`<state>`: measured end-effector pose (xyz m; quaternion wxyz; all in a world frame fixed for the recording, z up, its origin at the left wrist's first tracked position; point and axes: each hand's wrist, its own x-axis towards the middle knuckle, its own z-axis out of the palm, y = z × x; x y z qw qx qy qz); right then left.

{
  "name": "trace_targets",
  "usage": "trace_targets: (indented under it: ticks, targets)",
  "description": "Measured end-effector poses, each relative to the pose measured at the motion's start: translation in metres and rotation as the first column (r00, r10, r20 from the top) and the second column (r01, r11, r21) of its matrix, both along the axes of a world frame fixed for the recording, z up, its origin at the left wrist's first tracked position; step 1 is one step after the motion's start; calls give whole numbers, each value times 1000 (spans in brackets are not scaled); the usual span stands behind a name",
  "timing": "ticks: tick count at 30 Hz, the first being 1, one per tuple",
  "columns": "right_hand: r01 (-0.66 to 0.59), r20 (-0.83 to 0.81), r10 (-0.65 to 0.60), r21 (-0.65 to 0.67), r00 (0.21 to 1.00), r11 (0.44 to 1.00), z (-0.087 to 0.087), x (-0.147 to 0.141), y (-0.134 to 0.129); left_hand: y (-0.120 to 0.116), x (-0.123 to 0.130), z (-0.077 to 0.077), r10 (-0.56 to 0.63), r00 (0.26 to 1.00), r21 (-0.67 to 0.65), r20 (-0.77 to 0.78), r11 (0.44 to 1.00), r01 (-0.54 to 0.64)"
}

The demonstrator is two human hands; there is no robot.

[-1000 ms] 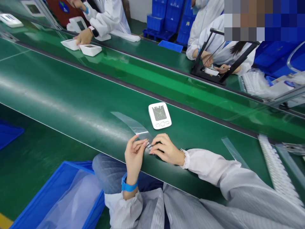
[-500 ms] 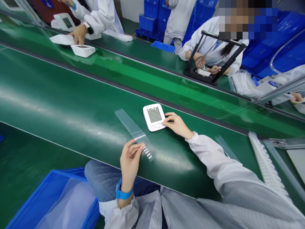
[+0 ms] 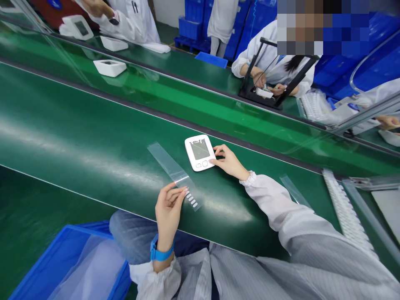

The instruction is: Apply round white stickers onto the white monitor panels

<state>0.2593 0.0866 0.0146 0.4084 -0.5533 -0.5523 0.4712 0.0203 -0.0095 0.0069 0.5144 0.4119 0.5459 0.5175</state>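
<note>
Pinch, left: left hand (image 3: 168, 207) has thumb and forefinger pressed together on a clear strip (image 3: 165, 160), at the upper end of its row of white ovals (image 3: 191, 201).
Thumb, right: right hand (image 3: 230, 162) lays it on the face of a white device (image 3: 200, 153), forefinger against the right side; whether the edge is gripped or merely pressed, I cannot tell.
White device: face up on a green bench (image 3: 68, 137), near the far edge, grey screen (image 3: 200, 148) above its buttons (image 3: 205, 163).
Clear strip: slanting over the bench, left of the device and apart from it, ovals at the end toward the near edge.
Wrists: blue band (image 3: 163, 255) on the left one, gathered white cuff (image 3: 249, 178) at the right.
Bench, right side: second clear strip (image 3: 293, 189) partly behind the right sleeve (image 3: 265, 206), then a long row of white pieces (image 3: 348, 212) running from the far edge toward the near one.
Below the near edge: blue bin (image 3: 45, 256) at left, translucent film (image 3: 90, 271) inside.
Past the far edge: dark rail (image 3: 140, 104), then a green belt (image 3: 187, 90) bearing another white unit (image 3: 110, 69).
Beyond the belt: co-worker's hand (image 3: 258, 77) within a black frame (image 3: 252, 62).
</note>
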Motion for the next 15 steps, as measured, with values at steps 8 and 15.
trace_targets:
  ticks: [8, 15]
  targets:
    - [5, -100, -16, -114, 995, 994, -12, 8, 11, -2, 0, -4, -1, 999, 6, -34, 1000, 1]
    - [-53, 114, 52, 9, 992, 999, -18, 1, 3, 2, 5, 37, -23, 982, 145, -190, 988, 51]
